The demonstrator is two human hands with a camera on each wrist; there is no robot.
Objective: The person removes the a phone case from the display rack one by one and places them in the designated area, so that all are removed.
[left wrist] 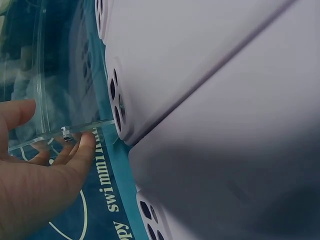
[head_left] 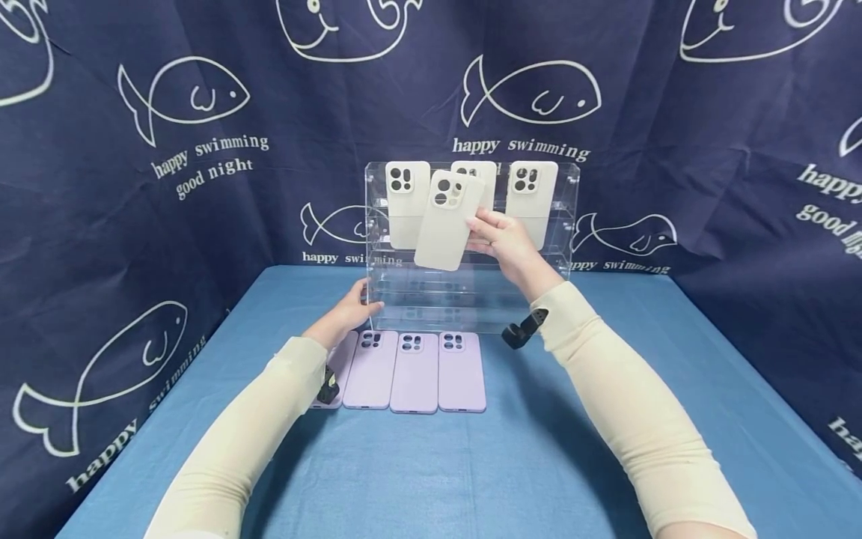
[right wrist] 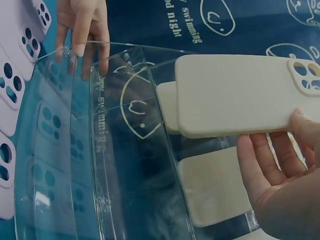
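My right hand (head_left: 508,243) holds a white phone case (head_left: 444,232) by its edge, slightly tilted, in front of the clear tiered display rack (head_left: 471,318). In the right wrist view the thumb and fingers grip this case (right wrist: 230,95) near its camera cutouts. Higher on the rack stand a left white case (head_left: 408,221), a middle one (head_left: 486,180) partly hidden behind the held case, and a right one (head_left: 537,195). My left hand (head_left: 349,308) grips the rack's left side panel, with thumb and fingers on either side of the clear edge (left wrist: 100,123).
Several light purple phone cases (head_left: 414,374) lie side by side on the blue tablecloth (head_left: 431,479) before the rack, the leftmost partly under my left arm. Behind everything hangs a dark blue fish-print curtain (head_left: 417,105). The rack's lower tiers (head_left: 431,281) hold no cases.
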